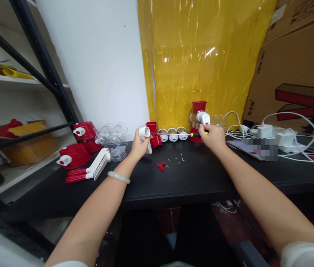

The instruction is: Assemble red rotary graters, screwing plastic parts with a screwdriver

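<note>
My left hand [138,145] is closed around a white plastic part with a round opening [145,134], held just above the black table [190,178]. A pale bangle [118,177] sits on that wrist. My right hand [214,136] grips a screwdriver with a red and yellow handle [197,135], its shaft pointing left toward the white part. Behind the right hand stands an assembled red, clear and white appliance [198,118]. A small red piece [161,165] and several tiny screws [177,160] lie on the table between my hands.
At the left lie red housings [75,155], clear cups [112,138] and a red-and-white handle part [90,171]. Round capped pieces [172,134] line the yellow curtain [201,55]. A phone [250,147], chargers and white cables [298,141] crowd the right. A metal shelf [29,74] stands left.
</note>
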The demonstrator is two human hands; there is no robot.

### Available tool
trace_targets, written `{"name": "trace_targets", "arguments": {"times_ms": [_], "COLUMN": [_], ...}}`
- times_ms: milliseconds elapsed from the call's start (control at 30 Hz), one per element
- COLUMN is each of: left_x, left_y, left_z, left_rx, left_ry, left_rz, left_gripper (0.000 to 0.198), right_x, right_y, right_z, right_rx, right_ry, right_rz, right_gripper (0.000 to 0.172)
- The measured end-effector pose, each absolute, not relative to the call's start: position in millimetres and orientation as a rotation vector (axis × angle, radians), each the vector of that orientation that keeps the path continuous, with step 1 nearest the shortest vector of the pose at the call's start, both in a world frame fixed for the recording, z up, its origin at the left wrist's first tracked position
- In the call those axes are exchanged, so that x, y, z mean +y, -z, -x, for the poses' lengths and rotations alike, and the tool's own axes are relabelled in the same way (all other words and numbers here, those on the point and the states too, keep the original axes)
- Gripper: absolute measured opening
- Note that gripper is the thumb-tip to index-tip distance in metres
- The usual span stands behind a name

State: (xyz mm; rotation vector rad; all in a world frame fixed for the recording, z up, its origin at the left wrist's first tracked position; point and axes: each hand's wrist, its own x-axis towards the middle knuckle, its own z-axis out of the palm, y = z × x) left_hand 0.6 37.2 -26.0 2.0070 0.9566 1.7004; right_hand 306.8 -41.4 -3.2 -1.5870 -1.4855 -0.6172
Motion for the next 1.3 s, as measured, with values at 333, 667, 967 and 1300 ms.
{"name": "trace_targets", "arguments": {"times_ms": [333,667,967,1300], "left_x": [33.0,24.2,27.9,26.8], "left_y": [30.0,25.4,27.5,27.3], "left_z": [-2.9,-6.5,-7.6,-7.7], "left_rx": [0.787,0.727,0.527,0.523], "left_ry": [-1.718,-1.721,-1.814,-1.852], "left_rz": [-1.964,-2.023,-2.003,-2.049], "left_gripper": [0.042,0.049,0.050,0.050], "right_x": [-48.4,-51.4,-44.7,-45.7], "right_y": [4.3,3.7,6.6,6.5], "right_z": [-297.4,-296.0,-297.5,-296.7], "right_rx": [-1.498,-1.473,-1.430,-1.436], "right_ry": [0.742,0.768,0.889,0.892], "right_rz": [1.458,1.416,1.189,1.168], "right_gripper": [0.043,0.042,0.037,0.036]}}
